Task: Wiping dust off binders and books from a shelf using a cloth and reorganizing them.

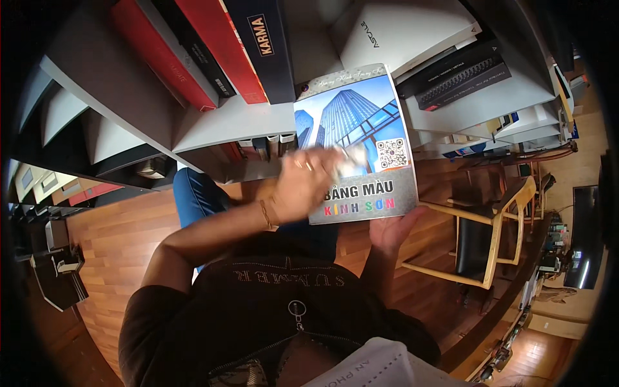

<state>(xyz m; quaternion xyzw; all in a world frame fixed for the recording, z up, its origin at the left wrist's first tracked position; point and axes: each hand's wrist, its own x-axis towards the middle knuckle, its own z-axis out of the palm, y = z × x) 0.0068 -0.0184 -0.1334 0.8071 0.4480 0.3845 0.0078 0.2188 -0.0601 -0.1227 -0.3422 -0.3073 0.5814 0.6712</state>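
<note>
A catalogue (354, 122) is held tilted in front of the shelves; its cover shows glass towers, a square code and a grey band with coloured lettering. Beneath its lower right corner, my right hand (390, 230) grips it, with the fingers hidden behind it. My left hand (305, 184), wearing a ring and a bracelet, lies over the cover's left side. Its fingers are closed around a white wad (353, 157) pressed to the picture. Motion blurs that wad, so whether it is cloth or paper I cannot tell.
Red and dark binders (222, 48) stand on the grey shelf (242, 126) ahead. On the right shelf, a white box (403, 32) and black boxes (461, 77) are stacked. A wooden chair (493, 238) with a black seat is at the right, on the wood floor (122, 245).
</note>
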